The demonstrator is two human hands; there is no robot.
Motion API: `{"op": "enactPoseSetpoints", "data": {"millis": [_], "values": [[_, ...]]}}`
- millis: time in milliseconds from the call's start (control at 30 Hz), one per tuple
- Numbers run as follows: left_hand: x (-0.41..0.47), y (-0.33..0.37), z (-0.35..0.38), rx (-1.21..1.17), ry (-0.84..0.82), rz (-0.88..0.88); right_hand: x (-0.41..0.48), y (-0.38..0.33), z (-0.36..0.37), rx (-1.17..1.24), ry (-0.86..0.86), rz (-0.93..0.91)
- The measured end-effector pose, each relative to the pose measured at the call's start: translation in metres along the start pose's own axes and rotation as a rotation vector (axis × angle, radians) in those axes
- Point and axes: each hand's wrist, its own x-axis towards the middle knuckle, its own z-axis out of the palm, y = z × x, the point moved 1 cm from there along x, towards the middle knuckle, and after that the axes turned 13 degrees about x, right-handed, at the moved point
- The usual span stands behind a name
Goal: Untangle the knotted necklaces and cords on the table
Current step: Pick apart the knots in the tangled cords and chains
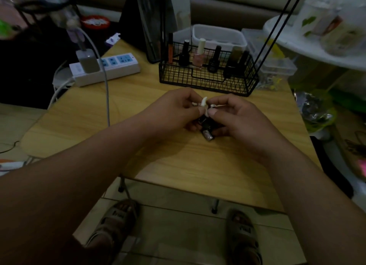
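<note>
Over the middle of the wooden table point(178, 161), both my hands meet around a small bundle. My left hand point(174, 110) pinches a white tooth-shaped pendant with small pale beads point(204, 103) between thumb and forefinger. My right hand point(235, 116) pinches the same beaded piece from the right side. Under my fingers sits a small dark object with a shiny end point(207, 129); which hand holds it I cannot tell. The cord itself is mostly hidden by my fingers.
A black wire basket point(208, 80) with nail polish bottles stands just behind my hands. A white power strip point(107, 68) with a charger and a grey cable point(107, 90) lies at the back left. Clear plastic boxes point(277, 66) sit at the back right.
</note>
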Motion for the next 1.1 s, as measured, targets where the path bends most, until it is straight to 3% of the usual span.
{"op": "enactPoseSetpoints", "data": {"millis": [133,333,600,767,933,1100], "values": [[0.000,0.000,0.004,-0.028,0.053,0.007,0.002,0.000,0.003,-0.038,0.057,-0.027],[0.005,-0.004,0.001,0.032,0.151,0.023,0.011,-0.002,0.008,0.183,0.092,0.005],[0.005,-0.002,-0.002,0.083,0.117,0.004,0.009,0.003,0.012,-0.027,0.201,-0.115],[0.008,-0.002,-0.002,0.077,0.091,-0.014,0.012,0.004,0.011,-0.050,0.113,-0.108],[0.010,-0.003,-0.004,-0.079,0.041,-0.052,0.011,0.003,0.008,0.038,0.085,-0.043],[0.011,-0.004,-0.003,-0.079,0.070,-0.059,0.009,0.003,0.011,-0.009,0.093,-0.026]]}}
